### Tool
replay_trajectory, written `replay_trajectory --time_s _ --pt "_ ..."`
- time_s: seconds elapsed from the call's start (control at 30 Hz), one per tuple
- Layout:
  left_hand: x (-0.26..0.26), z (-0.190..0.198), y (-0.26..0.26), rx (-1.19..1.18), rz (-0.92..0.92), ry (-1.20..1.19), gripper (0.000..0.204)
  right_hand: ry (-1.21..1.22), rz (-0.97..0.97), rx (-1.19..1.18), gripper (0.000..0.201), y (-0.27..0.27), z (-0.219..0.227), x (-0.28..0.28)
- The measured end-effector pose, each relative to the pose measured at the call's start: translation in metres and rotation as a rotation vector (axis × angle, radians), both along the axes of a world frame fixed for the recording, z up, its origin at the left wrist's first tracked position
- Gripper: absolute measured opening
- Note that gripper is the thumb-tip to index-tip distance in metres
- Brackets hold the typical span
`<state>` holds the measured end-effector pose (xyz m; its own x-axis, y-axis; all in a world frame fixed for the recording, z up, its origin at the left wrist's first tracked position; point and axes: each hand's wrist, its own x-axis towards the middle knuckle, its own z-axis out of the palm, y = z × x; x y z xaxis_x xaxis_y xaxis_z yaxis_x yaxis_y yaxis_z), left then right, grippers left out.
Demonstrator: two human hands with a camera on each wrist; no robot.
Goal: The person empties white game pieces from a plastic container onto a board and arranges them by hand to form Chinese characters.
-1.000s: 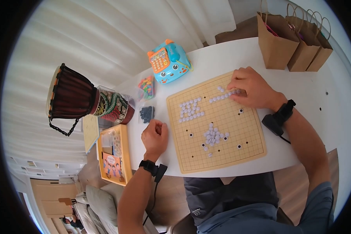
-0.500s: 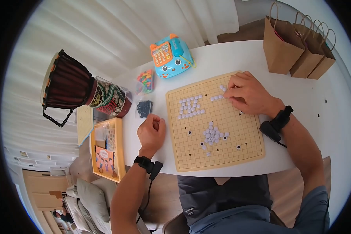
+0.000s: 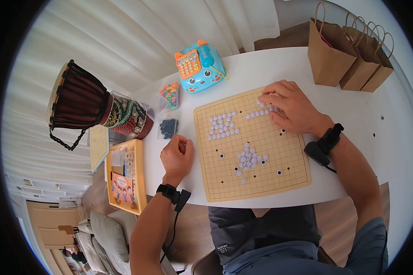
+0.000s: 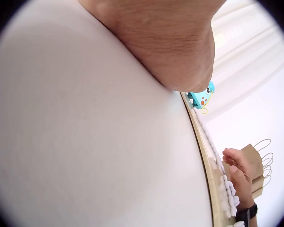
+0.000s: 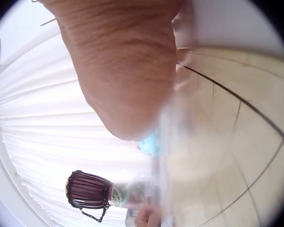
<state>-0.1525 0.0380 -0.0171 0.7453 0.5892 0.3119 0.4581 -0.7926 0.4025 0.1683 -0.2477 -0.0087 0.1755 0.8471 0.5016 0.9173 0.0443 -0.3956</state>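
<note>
A wooden grid board [image 3: 270, 137] lies on the white table, bearing white round game pieces. My right hand [image 3: 296, 107] is over its far right part, thumb and fingers spread apart. Its fingertips are right at a short line of white pieces [image 3: 260, 102], and a longer row [image 3: 257, 114] runs in beneath the palm. Farther left sits a block-shaped group of pieces [image 3: 222, 124]; a loose pile [image 3: 248, 158] lies near the board's middle. Several pieces with black centres [image 3: 279, 173] are scattered about. My left hand [image 3: 176, 158] rests loosely curled on the table beside the board, holding nothing visible.
Left of the board stand a clear box of dark pieces [image 3: 169, 128] and a box of colourful bits [image 3: 170, 96]. A blue toy phone [image 3: 201, 68] is behind them. A drum [image 3: 101, 105] and a wooden tray [image 3: 140, 176] are farther left; paper bags [image 3: 331, 55] stand back right.
The right hand first worked at the right end of the row, then shifted over it. Now its fingers have spread, the index finger reaching to the upper pieces. The left hand stays resting.
</note>
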Motion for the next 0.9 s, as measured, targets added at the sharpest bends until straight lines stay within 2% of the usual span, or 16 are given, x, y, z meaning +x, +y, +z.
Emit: replay_trajectory --time_s 0.9 --pt "0.0004 0.0007 0.0001 -0.012 -0.002 -0.002 0.016 -0.105 -0.016 0.027 0.026 -0.0007 -0.0068 0.0032"
